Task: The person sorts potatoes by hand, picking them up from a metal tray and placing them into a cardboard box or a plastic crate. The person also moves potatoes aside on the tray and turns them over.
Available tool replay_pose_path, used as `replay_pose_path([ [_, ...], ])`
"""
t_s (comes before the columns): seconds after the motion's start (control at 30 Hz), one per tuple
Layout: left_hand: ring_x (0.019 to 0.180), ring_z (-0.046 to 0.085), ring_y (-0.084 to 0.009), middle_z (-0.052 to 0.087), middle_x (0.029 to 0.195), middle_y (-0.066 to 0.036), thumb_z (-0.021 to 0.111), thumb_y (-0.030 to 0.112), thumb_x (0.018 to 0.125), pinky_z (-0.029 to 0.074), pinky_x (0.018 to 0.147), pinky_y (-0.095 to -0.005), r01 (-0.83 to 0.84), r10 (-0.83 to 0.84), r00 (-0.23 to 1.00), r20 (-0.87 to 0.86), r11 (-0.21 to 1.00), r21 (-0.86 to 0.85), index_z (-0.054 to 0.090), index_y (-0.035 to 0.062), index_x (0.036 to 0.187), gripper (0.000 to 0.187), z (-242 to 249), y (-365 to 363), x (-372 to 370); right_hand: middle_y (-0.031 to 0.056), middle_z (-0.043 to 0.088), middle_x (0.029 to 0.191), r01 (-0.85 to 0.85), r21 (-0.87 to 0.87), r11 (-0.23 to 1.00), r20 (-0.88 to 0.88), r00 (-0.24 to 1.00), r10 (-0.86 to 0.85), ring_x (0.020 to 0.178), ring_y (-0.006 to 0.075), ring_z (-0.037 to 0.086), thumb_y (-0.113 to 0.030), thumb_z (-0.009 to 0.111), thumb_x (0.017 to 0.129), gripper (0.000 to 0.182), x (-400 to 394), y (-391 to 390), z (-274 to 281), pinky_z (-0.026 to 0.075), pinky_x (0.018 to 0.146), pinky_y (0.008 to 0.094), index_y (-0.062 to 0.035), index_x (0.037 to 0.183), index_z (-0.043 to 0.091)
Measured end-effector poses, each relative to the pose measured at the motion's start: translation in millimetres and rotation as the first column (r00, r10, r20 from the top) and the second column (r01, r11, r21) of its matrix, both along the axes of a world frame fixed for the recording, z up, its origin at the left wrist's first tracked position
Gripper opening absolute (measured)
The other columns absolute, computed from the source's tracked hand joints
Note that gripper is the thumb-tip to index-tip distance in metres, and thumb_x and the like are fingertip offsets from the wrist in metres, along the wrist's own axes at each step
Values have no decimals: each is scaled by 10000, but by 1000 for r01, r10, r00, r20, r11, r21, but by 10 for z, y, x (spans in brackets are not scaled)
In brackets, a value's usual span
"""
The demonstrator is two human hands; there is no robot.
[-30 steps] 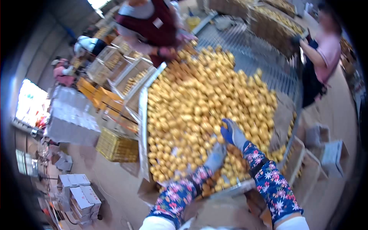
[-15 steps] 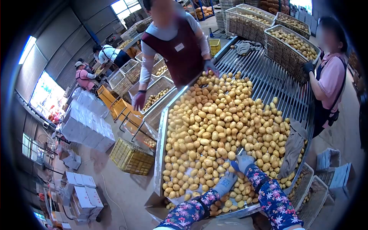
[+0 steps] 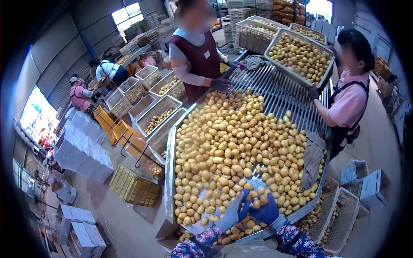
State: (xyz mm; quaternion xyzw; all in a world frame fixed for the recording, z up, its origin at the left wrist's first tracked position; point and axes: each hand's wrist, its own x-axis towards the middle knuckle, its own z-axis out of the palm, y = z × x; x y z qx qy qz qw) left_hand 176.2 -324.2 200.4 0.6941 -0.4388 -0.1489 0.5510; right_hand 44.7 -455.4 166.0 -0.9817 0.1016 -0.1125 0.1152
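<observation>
Yellow potatoes (image 3: 257, 202) sit between left fingers (image 3: 244, 196) and right fingers (image 3: 271, 201)

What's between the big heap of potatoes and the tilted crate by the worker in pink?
A stretch of parallel metal bars lies between the potatoes and the crate, as the head view shows.

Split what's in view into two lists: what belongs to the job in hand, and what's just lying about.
In use:
- left hand and right hand, a few potatoes between them
- metal table, heaped with potatoes
- crate of potatoes, touched by a co-worker

Apparently lying about:
- grey cloth, beside the heap
- yellow crate, on the floor
</observation>
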Motion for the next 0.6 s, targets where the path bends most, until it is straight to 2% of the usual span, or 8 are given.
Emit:
replay_pose_path([
  [0.03, 1135, 592, -372, 566, 1256, -229, 550, 127, 939, 478, 957, -409, 168, -161, 981, -105, 984, 65, 488, 24, 1344, 422, 172, 68, -53, 41, 577, 1074, 27, 679, 734, 77, 991, -107, 1054, 240, 547, -303, 662, 896, 340, -60, 143, -49, 431, 962, 421, -103, 1137, 530],
  [0.07, 1226, 531, -404, 525, 1334, -239, 595, 119, 917, 431, 1030, -444, 308, -317, 946, 65, 944, 120, 427, 29, 1416, 534, 135, 149, -105, 59, 592, 1140, -51, 995, 83, 69, 969, -236, 1080, 248, 558, -258, 716, 859, 387, -74, 299, 110, 430, 987, 411, -77, 1145, 527],
  [0.1, 1289, 467, -412, 481, 1382, -247, 596, 141, 917, 391, 1065, -461, 369, -390, 909, 149, 917, 152, 421, 28, 1421, 545, 110, 187, -201, 100, 628, 1185, -147, 903, 404, 254, 941, -224, 1063, 244, 616, -377, 669, 877, 501, -209, 337, 337, 476, 930, 377, -11, 1196, 543],
  [0.13, 1351, 402, -421, 436, 1430, -256, 597, 162, 916, 352, 1099, -478, 425, -460, 857, 233, 886, 188, 416, 28, 1425, 557, 129, 210, -281, 95, 620, 1213, -93, 940, 328, 195, 937, -291, 1105, 223, 617, -411, 643, 901, 540, -305, 394, 202, 441, 1027, 374, 19, 1204, 524],
  [0.2, 1360, 386, -421, 418, 1440, -257, 593, 173, 920, 338, 1106, -490, 447, -476, 829, 295, 879, 164, 415, 34, 1427, 555, -110, 355, -335, 118, 623, 1171, -51, 848, -527, -121, 950, -287, 957, 198, 638, -443, 623, 911, 534, -442, 332, -102, 528, 844, 331, -44, 1250, 520],
  [0.27, 1318, 425, -391, 467, 1399, -217, 593, 246, 927, 335, 1102, -490, 378, -408, 852, 328, 913, 153, 427, 36, 1416, 557, -20, 553, -359, 117, 611, 1163, -236, -7, -972, -157, 960, -232, 800, 168, 593, -488, 589, 923, 493, -666, 259, -216, 513, 616, 266, -147, 1274, 534],
  [0.5, 1409, 284, -450, 337, 1518, -236, 595, 525, 870, 168, 1169, -536, -25, -172, 953, 249, 776, 631, 305, 121, 1513, 813, -638, 1464, -115, 86, 604, 950, -584, 163, -795, -392, 701, -595, 695, 150, 548, -520, 608, 900, 446, -1949, -346, -25, 465, 564, 250, -134, 1120, 576],
  [0.6, 1433, 189, -496, 261, 1557, -249, 533, 693, 828, 71, 1162, -602, -111, -148, 959, 243, 594, 797, 216, 212, 1555, 928, -819, 1839, -135, 117, 641, 1007, -734, 679, -11, 311, 302, -901, 863, 200, 599, -264, 472, 1028, 233, -2361, -585, -457, 518, 804, 316, -81, 1131, 572],
])
